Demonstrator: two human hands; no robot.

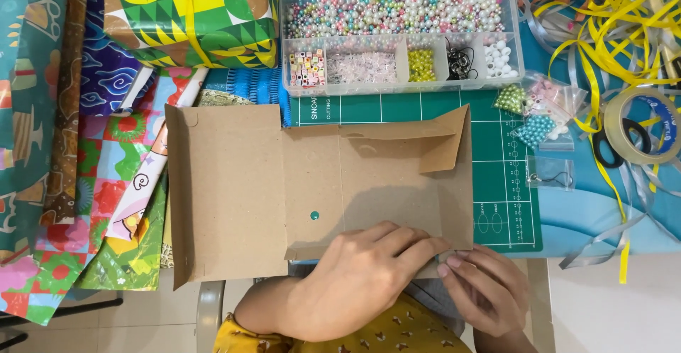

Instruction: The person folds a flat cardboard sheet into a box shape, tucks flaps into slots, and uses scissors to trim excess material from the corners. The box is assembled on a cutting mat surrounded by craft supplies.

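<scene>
so the flat brown cardboard box blank lies unfolded across the green cutting mat, its near edge right under the hands, likely so the mat gives a firm bed for creasing. left hand lies palm down, fingers together, pressing the near flap flat. right hand, just beside it, curls its fingertips under that edge, seemingly pinching it. beyond the hands sits a clear bead organiser; far to the left, sheets of wrapping paper; to the right, yellow ribbon and a tape roll.
</scene>
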